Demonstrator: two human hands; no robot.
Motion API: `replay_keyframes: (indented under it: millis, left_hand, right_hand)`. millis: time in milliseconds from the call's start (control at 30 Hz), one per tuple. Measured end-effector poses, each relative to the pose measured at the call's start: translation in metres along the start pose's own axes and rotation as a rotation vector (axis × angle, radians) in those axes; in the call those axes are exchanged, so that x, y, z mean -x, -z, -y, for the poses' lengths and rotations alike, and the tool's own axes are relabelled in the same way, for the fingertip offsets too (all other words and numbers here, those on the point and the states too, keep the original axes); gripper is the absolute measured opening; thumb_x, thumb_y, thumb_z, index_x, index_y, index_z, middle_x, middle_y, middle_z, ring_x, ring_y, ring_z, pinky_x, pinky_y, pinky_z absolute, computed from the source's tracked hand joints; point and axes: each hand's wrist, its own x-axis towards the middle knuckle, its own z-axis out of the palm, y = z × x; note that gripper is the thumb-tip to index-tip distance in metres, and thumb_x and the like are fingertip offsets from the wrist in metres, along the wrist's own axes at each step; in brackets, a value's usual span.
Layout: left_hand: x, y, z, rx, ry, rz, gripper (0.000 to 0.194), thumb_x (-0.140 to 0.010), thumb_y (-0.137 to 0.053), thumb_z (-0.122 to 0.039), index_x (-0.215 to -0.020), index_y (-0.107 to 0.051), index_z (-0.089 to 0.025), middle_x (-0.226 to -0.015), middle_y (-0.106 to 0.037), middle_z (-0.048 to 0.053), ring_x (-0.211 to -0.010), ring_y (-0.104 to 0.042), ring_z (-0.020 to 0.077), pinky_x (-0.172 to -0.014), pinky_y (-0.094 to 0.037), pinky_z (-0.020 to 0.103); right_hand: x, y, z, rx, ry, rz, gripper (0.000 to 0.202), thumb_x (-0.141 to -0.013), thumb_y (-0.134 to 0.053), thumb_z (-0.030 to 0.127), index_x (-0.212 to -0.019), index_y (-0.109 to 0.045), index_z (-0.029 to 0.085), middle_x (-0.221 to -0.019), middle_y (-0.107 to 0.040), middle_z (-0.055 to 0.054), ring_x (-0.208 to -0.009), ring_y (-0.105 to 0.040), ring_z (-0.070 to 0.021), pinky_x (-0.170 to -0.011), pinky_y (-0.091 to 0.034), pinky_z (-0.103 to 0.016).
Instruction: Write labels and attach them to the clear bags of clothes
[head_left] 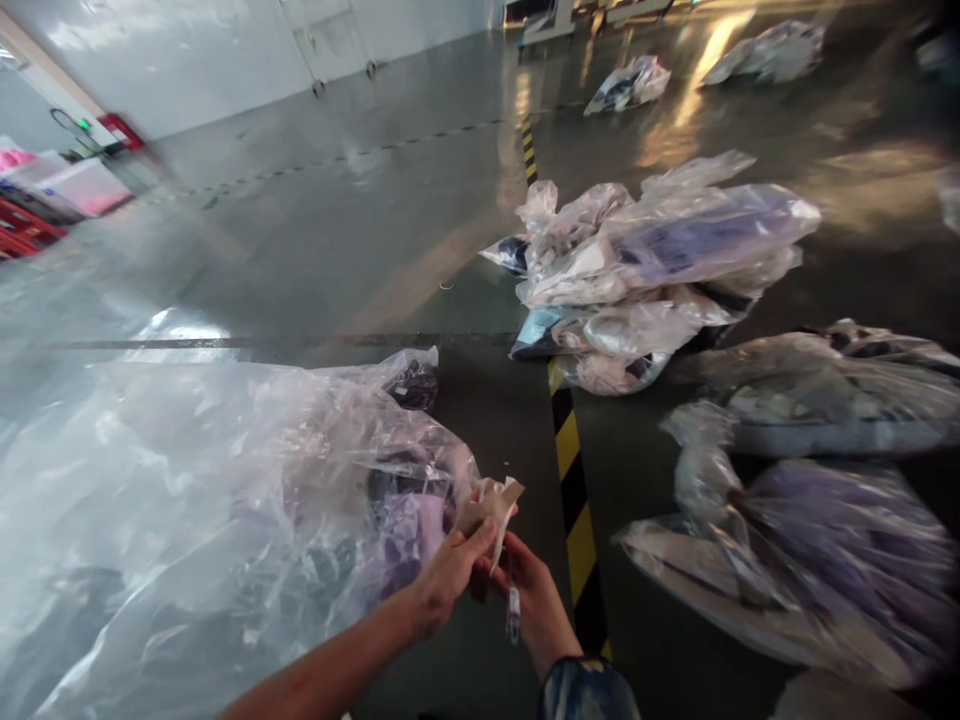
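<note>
My left hand [454,570] is closed round a crumpled beige paper-like piece [487,508], its thumb lying on top. Close against it on the right, my right hand [529,580] has its fingers bent at the same piece, and a small clear strip [513,612] hangs beside them. Just left of both hands lies a large clear plastic bag [187,480] with purple, dark and pale contents showing through. Its right end reaches the beige piece; whether they are joined is unclear.
Several filled clear bags [675,240] are piled beyond yellow-black floor tape [574,500]. More bags [832,560] lie at the right, others farther back. Red crates [26,228] and a white-pink bin [86,188] stand at far left, near a pale wall [195,60].
</note>
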Motion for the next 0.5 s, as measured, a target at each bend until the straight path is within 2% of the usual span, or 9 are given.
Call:
replay_keyframes:
  millis: [67, 133, 233, 333, 400, 500]
  left_hand:
    - [0.000, 0.000, -0.001, -0.013, -0.034, -0.004, 0.069, -0.075, -0.072, -0.066, -0.127, -0.066, -0.021, -0.097, -0.068, 0.006, -0.081, -0.062, 0.0149, -0.073, -0.048, 0.024]
    - [0.001, -0.001, -0.003, -0.017, -0.050, 0.003, 0.068, -0.076, -0.072, -0.063, -0.128, -0.065, -0.020, -0.110, -0.068, 0.008, -0.094, -0.063, 0.0182, -0.085, -0.048, 0.027]
    - [0.001, -0.001, -0.006, 0.001, -0.070, 0.019, 0.078, -0.077, -0.074, -0.060, -0.143, -0.051, -0.024, -0.123, -0.066, 0.010, -0.109, -0.061, 0.0218, -0.093, -0.046, 0.030]
    - [0.001, 0.000, -0.007, -0.009, -0.105, 0.020, 0.091, -0.079, -0.075, -0.055, -0.154, -0.031, -0.026, -0.126, -0.067, 0.010, -0.113, -0.061, 0.0218, -0.095, -0.045, 0.030]
    - [0.000, 0.001, -0.007, -0.002, -0.103, 0.006, 0.095, -0.079, -0.076, -0.054, -0.155, -0.027, -0.025, -0.125, -0.067, 0.011, -0.112, -0.062, 0.0208, -0.094, -0.046, 0.029]
    - [-0.001, 0.001, -0.006, 0.039, -0.091, -0.010, 0.095, -0.079, -0.077, -0.049, -0.154, -0.026, -0.023, -0.124, -0.068, 0.011, -0.107, -0.063, 0.0183, -0.089, -0.048, 0.026]
  right_hand:
    - [-0.001, 0.000, 0.000, 0.004, -0.044, 0.013, 0.043, -0.062, -0.088, 0.048, -0.085, -0.069, 0.017, -0.061, -0.055, 0.002, -0.055, -0.046, -0.0117, -0.052, -0.038, -0.023]
    - [-0.001, 0.000, 0.000, 0.006, -0.074, 0.031, 0.048, -0.060, -0.086, 0.055, -0.082, -0.067, 0.016, -0.059, -0.054, 0.002, -0.053, -0.045, -0.0113, -0.050, -0.035, -0.023]
    - [0.000, 0.001, 0.000, -0.002, -0.091, 0.059, 0.051, -0.061, -0.084, 0.059, -0.079, -0.066, 0.015, -0.060, -0.054, 0.002, -0.054, -0.045, -0.0113, -0.052, -0.036, -0.023]
    - [0.004, 0.001, -0.002, -0.036, -0.108, 0.023, 0.048, -0.063, -0.084, 0.056, -0.084, -0.068, 0.016, -0.065, -0.055, 0.001, -0.060, -0.046, -0.0117, -0.058, -0.039, -0.024]
    - [0.005, 0.001, -0.006, -0.051, -0.125, -0.021, 0.048, -0.064, -0.086, 0.054, -0.089, -0.069, 0.018, -0.067, -0.055, 0.001, -0.063, -0.046, -0.0116, -0.061, -0.041, -0.024]
    - [0.005, 0.002, -0.019, -0.102, -0.184, -0.091, 0.055, -0.060, -0.086, 0.061, -0.089, -0.071, 0.018, -0.065, -0.054, 0.001, -0.059, -0.045, -0.0103, -0.058, -0.041, -0.023]
